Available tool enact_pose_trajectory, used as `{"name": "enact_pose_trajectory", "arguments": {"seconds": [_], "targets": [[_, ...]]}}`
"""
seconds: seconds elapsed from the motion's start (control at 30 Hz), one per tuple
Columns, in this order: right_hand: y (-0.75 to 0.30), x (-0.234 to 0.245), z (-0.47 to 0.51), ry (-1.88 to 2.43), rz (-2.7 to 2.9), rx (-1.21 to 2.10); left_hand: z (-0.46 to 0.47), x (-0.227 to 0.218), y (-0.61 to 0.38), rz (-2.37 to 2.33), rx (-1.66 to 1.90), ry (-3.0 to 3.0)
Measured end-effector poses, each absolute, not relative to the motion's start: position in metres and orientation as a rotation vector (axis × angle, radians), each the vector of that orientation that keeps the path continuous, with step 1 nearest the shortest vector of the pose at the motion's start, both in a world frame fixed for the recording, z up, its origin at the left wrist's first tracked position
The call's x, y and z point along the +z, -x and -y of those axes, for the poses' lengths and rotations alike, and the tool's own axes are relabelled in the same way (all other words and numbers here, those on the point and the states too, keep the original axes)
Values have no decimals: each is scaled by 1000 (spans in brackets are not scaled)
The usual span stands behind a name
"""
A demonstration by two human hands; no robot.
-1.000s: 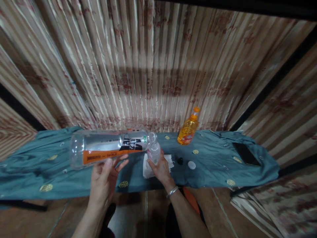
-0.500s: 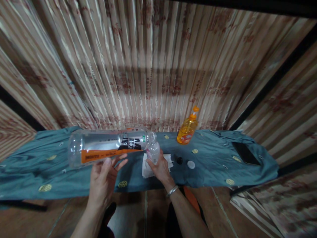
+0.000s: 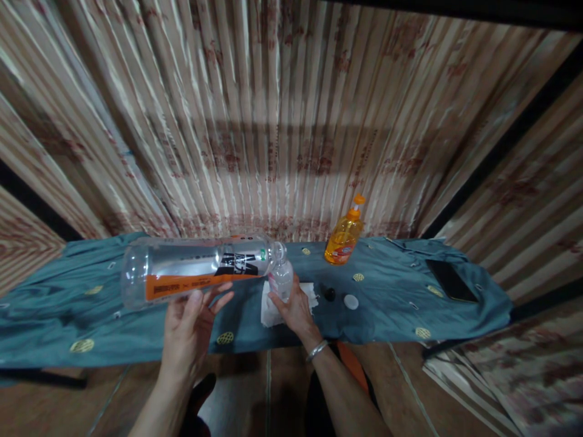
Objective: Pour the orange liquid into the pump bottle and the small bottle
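My left hand [image 3: 189,318] supports a large clear plastic bottle [image 3: 182,267] from below, its fingers partly around it. This bottle lies nearly level in the air, with an orange and black label. Its neck points right and meets the top of a small clear bottle [image 3: 281,276]; whether the two mouths touch, I cannot tell. My right hand [image 3: 296,306] grips the small bottle, which stands roughly upright over a white cloth or tissue [image 3: 272,312]. Right of that hand lie a black cap [image 3: 329,294] and a white round cap [image 3: 350,301].
A pump bottle of orange liquid [image 3: 342,240] stands toward the back of the narrow table with its blue-green patterned cloth [image 3: 387,303]. On the right lies a dark phone [image 3: 450,280]. Striped curtains [image 3: 273,121] hang behind, and dark frame bars [image 3: 505,139] slope at both sides.
The base of the large bottle has shifted slightly left, together with my left hand. My right hand and the small bottle have hardly moved.
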State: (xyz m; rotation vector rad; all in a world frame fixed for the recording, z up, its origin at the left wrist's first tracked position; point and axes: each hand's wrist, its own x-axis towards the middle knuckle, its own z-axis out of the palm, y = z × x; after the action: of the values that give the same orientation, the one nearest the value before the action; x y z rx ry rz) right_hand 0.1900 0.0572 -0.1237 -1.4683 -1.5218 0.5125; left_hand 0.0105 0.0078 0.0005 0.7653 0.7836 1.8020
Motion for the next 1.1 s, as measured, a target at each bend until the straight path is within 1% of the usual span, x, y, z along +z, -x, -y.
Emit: {"name": "enact_pose_trajectory", "arguments": {"seconds": [0.33,0.77,1.1], "targets": [[-190,-120,-56,1475,1520,554,-7,2,-13,-767,1807,-741],[-189,-122,-56,1474,1530,472,-8,1,-13,-797,1799,-777],[-189,-119,-56,1470,1529,513,-8,2,-12,-791,1784,-758]]}}
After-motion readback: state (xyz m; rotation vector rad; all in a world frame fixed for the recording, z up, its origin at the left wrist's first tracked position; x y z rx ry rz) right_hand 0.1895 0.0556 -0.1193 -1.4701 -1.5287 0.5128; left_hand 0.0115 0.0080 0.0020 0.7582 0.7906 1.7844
